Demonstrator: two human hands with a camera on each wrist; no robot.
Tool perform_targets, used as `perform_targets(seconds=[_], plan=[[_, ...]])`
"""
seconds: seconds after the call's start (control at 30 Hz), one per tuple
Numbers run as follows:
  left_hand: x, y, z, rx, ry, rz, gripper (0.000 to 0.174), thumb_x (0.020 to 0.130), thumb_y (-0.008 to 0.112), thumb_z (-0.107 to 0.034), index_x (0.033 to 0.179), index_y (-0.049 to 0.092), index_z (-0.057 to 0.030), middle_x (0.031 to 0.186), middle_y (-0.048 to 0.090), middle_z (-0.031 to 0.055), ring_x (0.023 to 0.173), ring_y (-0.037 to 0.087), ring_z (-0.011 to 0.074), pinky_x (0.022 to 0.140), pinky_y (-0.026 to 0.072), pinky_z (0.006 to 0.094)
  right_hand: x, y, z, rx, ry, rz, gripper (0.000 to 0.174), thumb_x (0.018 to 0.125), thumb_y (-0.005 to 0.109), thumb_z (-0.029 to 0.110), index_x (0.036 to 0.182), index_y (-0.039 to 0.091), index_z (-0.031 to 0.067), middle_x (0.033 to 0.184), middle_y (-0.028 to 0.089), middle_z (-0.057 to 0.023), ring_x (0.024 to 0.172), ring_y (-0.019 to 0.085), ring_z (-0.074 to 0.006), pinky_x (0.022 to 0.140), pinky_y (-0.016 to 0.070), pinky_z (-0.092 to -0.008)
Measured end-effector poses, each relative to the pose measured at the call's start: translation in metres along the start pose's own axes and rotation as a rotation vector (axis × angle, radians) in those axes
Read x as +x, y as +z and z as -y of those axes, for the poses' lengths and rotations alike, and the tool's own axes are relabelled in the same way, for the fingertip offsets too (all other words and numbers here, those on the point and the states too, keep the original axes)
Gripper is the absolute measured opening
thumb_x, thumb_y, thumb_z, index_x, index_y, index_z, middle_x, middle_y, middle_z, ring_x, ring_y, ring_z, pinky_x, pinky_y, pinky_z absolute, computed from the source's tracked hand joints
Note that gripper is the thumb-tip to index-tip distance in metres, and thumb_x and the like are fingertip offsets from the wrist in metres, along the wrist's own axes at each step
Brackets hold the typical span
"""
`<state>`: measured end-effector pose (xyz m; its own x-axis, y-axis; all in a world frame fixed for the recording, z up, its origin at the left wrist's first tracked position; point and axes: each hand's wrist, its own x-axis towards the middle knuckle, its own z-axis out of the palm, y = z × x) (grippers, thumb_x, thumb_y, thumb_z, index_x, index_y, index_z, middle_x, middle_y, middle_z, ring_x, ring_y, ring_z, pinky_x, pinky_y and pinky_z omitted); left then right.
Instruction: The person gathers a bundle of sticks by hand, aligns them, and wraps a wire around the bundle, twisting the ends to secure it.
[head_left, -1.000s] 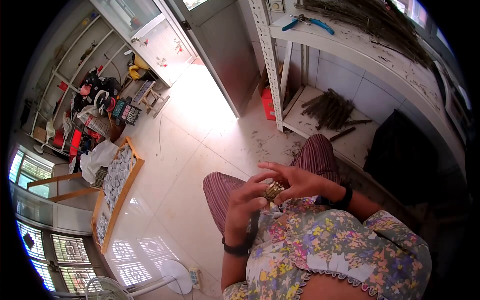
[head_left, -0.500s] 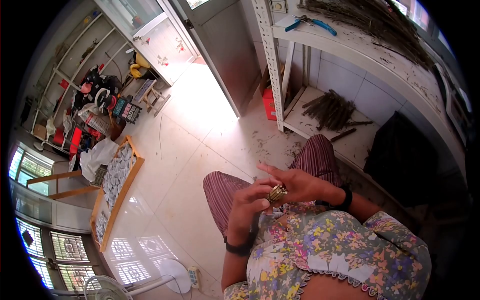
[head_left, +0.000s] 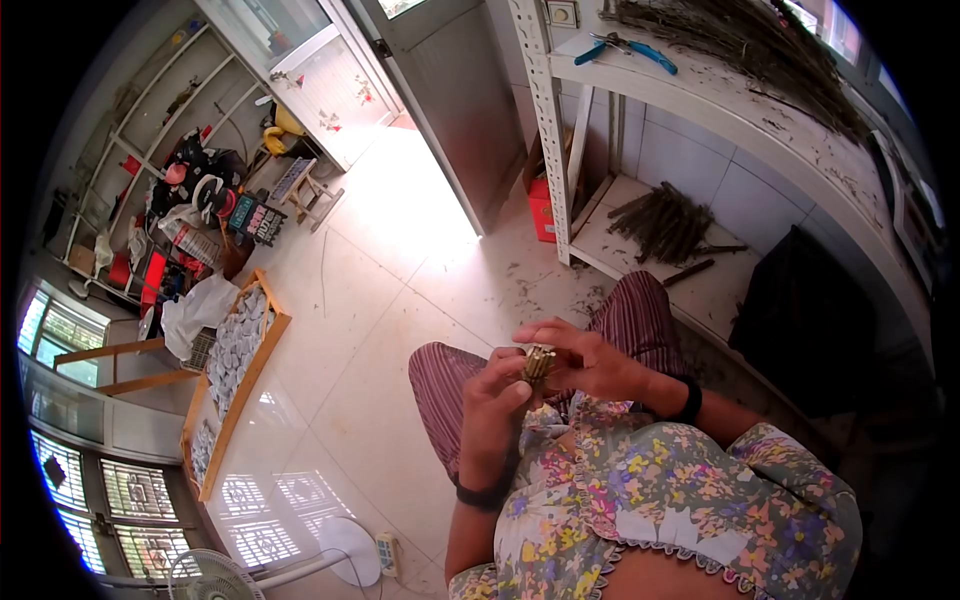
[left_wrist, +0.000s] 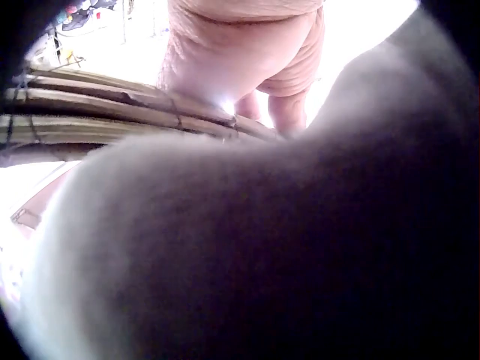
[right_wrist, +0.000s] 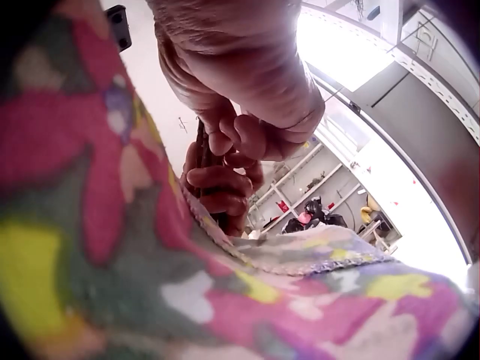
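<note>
A small bundle of short cut sticks (head_left: pixel 540 363) is held up over the lap, its pale cut ends facing up. My left hand (head_left: pixel 497 395) grips it from the left, the thumb near the cut ends. From the other side my right hand (head_left: pixel 598 368) holds the bundle with bent fingers. Thin dark strands cross the sticks (left_wrist: pixel 82 112) in the left wrist view. In the right wrist view, the right fingertips (right_wrist: pixel 219 142) gather beside a dark stick edge, just above the curled left fingers (right_wrist: pixel 217 184). Much of the bundle is hidden behind the hands.
A pile of cut sticks (head_left: pixel 660 222) lies on the low shelf at right. Blue-handled pliers (head_left: pixel 628 50) and long twigs (head_left: pixel 740 45) lie on the upper shelf. A black bag (head_left: pixel 795 320) stands at right; a wooden-framed tray (head_left: pixel 277 335) is at left.
The bundle has turned so that its cut ends point more upward, and it has moved slightly left. The right hand has shifted its fingers around it. The left hand keeps its grip.
</note>
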<state>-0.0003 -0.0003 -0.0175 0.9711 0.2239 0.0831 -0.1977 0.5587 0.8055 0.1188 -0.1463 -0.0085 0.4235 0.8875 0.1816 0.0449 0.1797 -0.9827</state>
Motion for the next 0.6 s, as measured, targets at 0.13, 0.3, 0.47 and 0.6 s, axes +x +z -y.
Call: perform_targets(seconds=[0.13, 0.3, 0.47, 0.6], plan=[[-0.001, -0.001, -0.002, 0.017, -0.022, 0.011, 0.029, 0.08, 0.06, -0.001, 0.108, 0.061, 0.0031, 0.104, 0.052, 0.0072, 0.079, 0.055, 0.0172, 0.069, 0.0452, 0.0273, -0.002, -0.008, -0.011, 0.342, 0.101, -0.036, 0.041, 0.086, 0.055, -0.003, 0.126, 0.052, 0.0012, 0.108, 0.054, -0.0011, 0.076, 0.053, -0.0041, 0.064, 0.0451, -0.0191], [0.0, 0.0, -0.003, 0.008, 0.029, 0.011, 0.026, 0.08, 0.057, -0.001, 0.105, 0.061, 0.0056, 0.102, 0.051, 0.0068, 0.076, 0.055, 0.0169, 0.068, 0.0454, 0.0272, 0.0, -0.007, 0.003, 0.392, 0.189, -0.07, 0.03, 0.089, 0.053, 0.0, 0.119, 0.059, 0.0012, 0.092, 0.057, 0.0037, 0.073, 0.052, -0.0015, 0.059, 0.0426, -0.0168], [-0.003, 0.008, -0.009, -0.035, 0.062, -0.108, 0.024, 0.081, 0.054, 0.0, 0.103, 0.06, 0.0062, 0.101, 0.051, 0.0059, 0.075, 0.055, 0.0164, 0.067, 0.0462, 0.0275, -0.002, -0.013, 0.002, 0.485, 0.278, -0.05, 0.028, 0.09, 0.052, 0.001, 0.116, 0.06, 0.0, 0.085, 0.058, 0.0031, 0.06, 0.046, 0.0004, 0.051, 0.0372, -0.0152], [-0.002, 0.01, -0.01, 0.11, 0.022, -0.189, 0.025, 0.079, 0.057, 0.001, 0.104, 0.06, 0.0048, 0.103, 0.05, 0.0054, 0.075, 0.057, 0.0166, 0.066, 0.0472, 0.0281, -0.001, -0.016, 0.002, 0.496, 0.171, -0.082, 0.032, 0.091, 0.052, 0.005, 0.123, 0.053, 0.0003, 0.085, 0.057, -0.0001, 0.052, 0.039, 0.0002, 0.044, 0.0316, -0.0155]])
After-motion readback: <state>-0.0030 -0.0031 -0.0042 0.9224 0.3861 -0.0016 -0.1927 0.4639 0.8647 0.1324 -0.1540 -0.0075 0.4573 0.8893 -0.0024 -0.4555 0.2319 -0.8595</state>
